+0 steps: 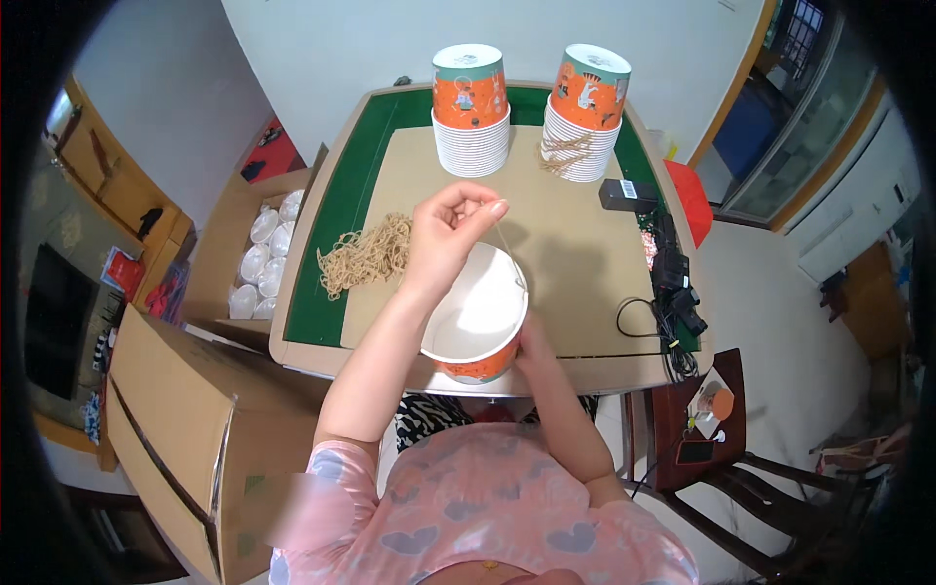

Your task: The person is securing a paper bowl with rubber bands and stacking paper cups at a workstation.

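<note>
A white-lined paper bucket (473,312) with an orange printed outside tilts at the table's near edge, its mouth facing up. Above its rim, my left hand (450,232) is closed in a pinch on a thin tan cord (509,252). The cord runs down from the fingertips to the right part of the rim. My right hand (531,339) holds the bucket's outer right side; most of its fingers are hidden behind the wall. Left of the bucket lies a tangled pile of similar cords (369,255).
Two upside-down bucket stacks, a left stack (471,112) and a right stack (585,115) with cords around it, stand at the back. A black box (627,195) and cabled adapters (673,278) line the right edge. Cartons, including an open carton (210,268) of white cups, stand left.
</note>
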`<action>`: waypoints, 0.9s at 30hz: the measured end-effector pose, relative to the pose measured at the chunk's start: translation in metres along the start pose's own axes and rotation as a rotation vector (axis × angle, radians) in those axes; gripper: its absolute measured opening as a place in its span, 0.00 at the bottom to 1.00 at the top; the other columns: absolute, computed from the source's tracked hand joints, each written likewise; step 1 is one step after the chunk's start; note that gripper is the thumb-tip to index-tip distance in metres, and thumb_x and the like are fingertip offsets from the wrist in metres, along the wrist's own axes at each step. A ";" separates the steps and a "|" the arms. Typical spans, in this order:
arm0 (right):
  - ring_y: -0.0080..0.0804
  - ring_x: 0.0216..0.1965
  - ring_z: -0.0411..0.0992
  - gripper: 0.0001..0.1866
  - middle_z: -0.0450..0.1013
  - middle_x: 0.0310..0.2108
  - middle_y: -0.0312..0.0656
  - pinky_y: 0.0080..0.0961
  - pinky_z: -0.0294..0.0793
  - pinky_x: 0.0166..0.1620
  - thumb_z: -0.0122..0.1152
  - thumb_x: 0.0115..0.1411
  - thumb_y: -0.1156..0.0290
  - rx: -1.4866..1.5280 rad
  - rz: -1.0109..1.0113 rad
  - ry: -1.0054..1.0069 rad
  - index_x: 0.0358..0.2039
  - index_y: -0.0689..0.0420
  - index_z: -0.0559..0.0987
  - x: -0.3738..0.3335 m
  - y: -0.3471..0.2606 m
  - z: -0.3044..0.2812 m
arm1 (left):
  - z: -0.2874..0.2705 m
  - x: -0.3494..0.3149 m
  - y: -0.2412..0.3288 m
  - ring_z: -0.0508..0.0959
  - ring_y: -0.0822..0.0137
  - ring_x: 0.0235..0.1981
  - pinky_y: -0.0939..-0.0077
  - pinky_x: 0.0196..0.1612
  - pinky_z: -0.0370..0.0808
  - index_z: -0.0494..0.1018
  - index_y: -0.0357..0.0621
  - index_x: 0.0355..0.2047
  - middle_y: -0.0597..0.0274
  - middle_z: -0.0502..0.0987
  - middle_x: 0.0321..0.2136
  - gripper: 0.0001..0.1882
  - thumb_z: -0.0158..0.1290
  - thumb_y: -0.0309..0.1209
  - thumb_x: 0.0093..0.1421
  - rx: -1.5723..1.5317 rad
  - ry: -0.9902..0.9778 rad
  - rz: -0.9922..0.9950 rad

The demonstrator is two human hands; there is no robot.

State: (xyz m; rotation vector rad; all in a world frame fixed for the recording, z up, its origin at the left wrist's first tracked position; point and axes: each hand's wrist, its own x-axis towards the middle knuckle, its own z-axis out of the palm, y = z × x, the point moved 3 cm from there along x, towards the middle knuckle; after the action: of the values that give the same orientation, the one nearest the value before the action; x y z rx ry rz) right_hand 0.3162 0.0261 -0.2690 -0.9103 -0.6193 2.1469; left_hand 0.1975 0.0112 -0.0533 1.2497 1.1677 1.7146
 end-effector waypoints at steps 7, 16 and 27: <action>0.29 0.49 0.69 0.24 0.71 0.48 0.40 0.28 0.67 0.52 0.47 0.63 0.54 -0.018 0.071 -0.111 0.52 0.58 0.71 0.025 -0.037 -0.022 | 0.000 0.021 0.004 0.57 0.88 0.19 0.91 0.21 0.54 0.74 0.39 0.30 0.81 0.63 0.18 0.04 0.59 0.24 0.55 0.021 -0.043 0.148; 0.24 0.51 0.68 0.29 0.71 0.47 0.38 0.24 0.67 0.54 0.61 0.56 0.73 -0.424 -0.466 -0.388 0.58 0.60 0.65 -0.010 -0.271 -0.005 | -0.030 0.033 0.059 0.61 0.84 0.17 0.86 0.20 0.57 0.75 0.38 0.28 0.72 0.72 0.19 0.04 0.59 0.23 0.52 0.406 -0.372 0.391; 0.14 0.36 0.63 0.23 0.67 0.34 0.29 0.13 0.61 0.42 0.60 0.54 0.77 -1.127 -1.055 -0.203 0.51 0.55 0.69 -0.022 -0.502 0.090 | 0.019 0.205 -0.012 0.72 0.59 0.38 0.67 0.46 0.70 0.72 0.44 0.30 0.58 0.71 0.30 0.05 0.52 0.28 0.52 1.586 -0.448 0.994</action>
State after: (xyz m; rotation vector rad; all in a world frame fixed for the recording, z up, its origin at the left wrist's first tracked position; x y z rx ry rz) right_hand 0.4715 0.3132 0.1238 -0.5988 -1.9635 0.8238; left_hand 0.1574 0.2056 0.0037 3.3312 1.7374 0.5225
